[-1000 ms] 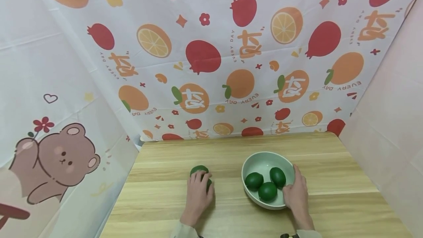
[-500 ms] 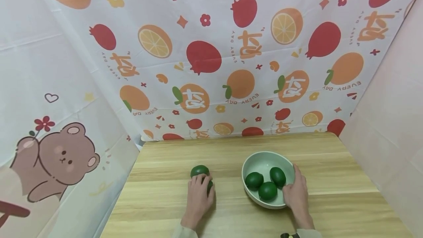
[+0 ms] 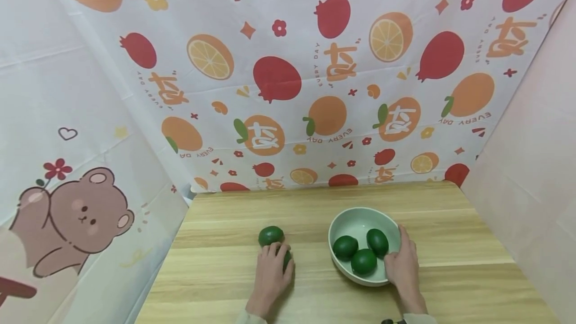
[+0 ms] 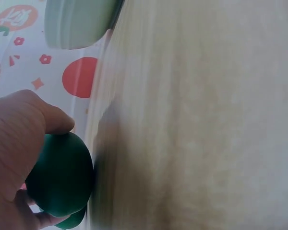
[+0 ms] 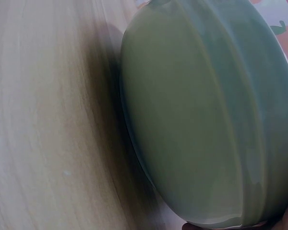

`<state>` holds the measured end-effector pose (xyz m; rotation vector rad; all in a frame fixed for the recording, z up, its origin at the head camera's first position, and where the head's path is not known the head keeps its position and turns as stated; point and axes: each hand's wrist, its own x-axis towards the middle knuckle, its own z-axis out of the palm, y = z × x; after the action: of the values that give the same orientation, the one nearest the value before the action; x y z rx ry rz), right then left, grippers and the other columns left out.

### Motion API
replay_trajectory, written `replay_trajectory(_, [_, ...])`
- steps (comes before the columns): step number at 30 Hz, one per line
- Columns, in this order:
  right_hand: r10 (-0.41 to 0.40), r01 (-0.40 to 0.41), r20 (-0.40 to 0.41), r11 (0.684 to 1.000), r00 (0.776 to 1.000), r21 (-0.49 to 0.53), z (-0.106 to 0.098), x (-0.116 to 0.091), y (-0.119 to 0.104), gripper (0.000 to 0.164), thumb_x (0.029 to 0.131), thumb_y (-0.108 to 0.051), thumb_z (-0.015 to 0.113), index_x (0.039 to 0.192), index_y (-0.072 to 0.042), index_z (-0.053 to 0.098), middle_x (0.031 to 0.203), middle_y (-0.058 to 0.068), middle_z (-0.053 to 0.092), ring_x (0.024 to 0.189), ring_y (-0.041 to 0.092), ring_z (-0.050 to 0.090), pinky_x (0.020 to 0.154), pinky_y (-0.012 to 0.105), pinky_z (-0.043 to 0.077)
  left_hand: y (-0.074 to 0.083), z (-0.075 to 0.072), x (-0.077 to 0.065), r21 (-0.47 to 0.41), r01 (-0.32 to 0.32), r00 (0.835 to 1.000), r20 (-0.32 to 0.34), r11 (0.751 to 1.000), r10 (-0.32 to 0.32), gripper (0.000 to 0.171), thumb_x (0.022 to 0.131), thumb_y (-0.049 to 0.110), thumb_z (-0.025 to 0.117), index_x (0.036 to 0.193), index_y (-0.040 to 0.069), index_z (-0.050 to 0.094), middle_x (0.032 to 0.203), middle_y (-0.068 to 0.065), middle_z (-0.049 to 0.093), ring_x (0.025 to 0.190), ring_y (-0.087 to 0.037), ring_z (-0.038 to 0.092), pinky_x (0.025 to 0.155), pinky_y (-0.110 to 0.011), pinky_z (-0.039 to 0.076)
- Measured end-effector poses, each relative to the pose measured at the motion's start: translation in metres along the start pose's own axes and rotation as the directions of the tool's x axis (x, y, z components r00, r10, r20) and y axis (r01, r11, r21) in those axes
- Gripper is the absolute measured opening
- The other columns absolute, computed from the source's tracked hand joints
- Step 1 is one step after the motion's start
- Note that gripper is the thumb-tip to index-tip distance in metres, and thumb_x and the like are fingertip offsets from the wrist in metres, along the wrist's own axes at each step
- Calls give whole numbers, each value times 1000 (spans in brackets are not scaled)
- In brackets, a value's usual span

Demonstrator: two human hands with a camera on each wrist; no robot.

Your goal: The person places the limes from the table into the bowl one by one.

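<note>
My left hand (image 3: 272, 274) curls around a dark green lime (image 4: 62, 175), thumb on one side and fingers on the other, low over the wooden table. A second lime (image 3: 271, 235) lies on the table just beyond my fingertips. My right hand (image 3: 402, 260) grips the right rim of a pale green bowl (image 3: 344, 219), with the thumb inside and the fingers outside. Inside the bowl sit three limes (image 3: 364, 262), close together. The bowl's outer wall (image 5: 182, 110) fills much of the right wrist view.
The wooden table (image 3: 216, 254) meets a fruit-printed cloth (image 3: 306, 89) at its back edge. Pale cloth walls rise on both sides, the left one with a printed bear (image 3: 85, 214). Bare wood lies between the left hand and the bowl.
My left hand has drawn slightly toward me with its lime, showing more of the second lime behind it. The right hand and bowl stay in place.
</note>
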<state>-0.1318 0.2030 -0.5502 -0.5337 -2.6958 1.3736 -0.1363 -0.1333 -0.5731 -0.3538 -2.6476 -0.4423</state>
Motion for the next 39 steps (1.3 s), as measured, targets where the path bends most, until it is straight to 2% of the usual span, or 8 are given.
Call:
replay_trajectory(5, [-14,14,-5,1000,1000,-9,0,-1,3,90,82,7,40,164,-10,7,157,35,25,142,55,32,116,68,28,4,0,-2,-15,60,992,110,998,-58,26,89,23,72,114,16,67,119,-12,65,106,-26,58,80,-42,52])
replay_trajectory(7, [-19,18,-15,1000,1000,-8,0,-1,4,89,82,6,40,164,-10,8,157,35,26,141,55,33,116,68,29,6,-1,-2,-20,64,989,135,998,-61,27,90,23,71,115,15,66,121,-13,64,107,-27,58,80,-42,51])
replay_trajectory(18, [-10,10,7,1000,1000,-3,-2,1,0,89,83,6,40,164,-11,6,159,35,22,143,56,29,117,69,27,8,-10,-2,-33,47,980,194,998,-40,38,85,17,74,121,14,62,125,-17,60,111,-30,57,79,-44,52])
replay_trajectory(23, [-14,14,3,1000,1000,-5,-3,0,0,89,83,6,39,164,-10,7,158,36,23,142,56,31,117,68,28,10,-11,-2,-42,51,972,231,998,-40,42,83,14,75,123,14,61,128,-18,59,115,-32,55,83,-47,53])
replay_trajectory(28, [-15,15,0,1000,1000,-5,-3,0,0,89,82,7,39,163,-9,7,157,36,24,142,55,32,117,68,28,12,-11,-1,-56,52,974,225,997,-38,43,82,12,76,123,13,61,128,-17,59,114,-32,55,84,-47,53])
replay_trajectory(33, [-17,17,1,1000,1000,-9,-4,0,-1,89,82,7,40,163,-9,8,158,36,24,142,55,31,117,68,27,15,-14,2,-66,52,982,187,996,-39,44,82,13,77,123,13,62,127,-16,60,110,-29,56,83,-43,52])
replay_trajectory(39, [-15,15,-2,1000,1000,0,-2,-1,0,89,81,7,40,163,-8,8,158,36,24,144,54,30,118,68,26,19,-18,5,-118,26,991,136,993,-9,46,81,11,78,124,12,62,127,-18,61,110,-30,58,87,-46,54])
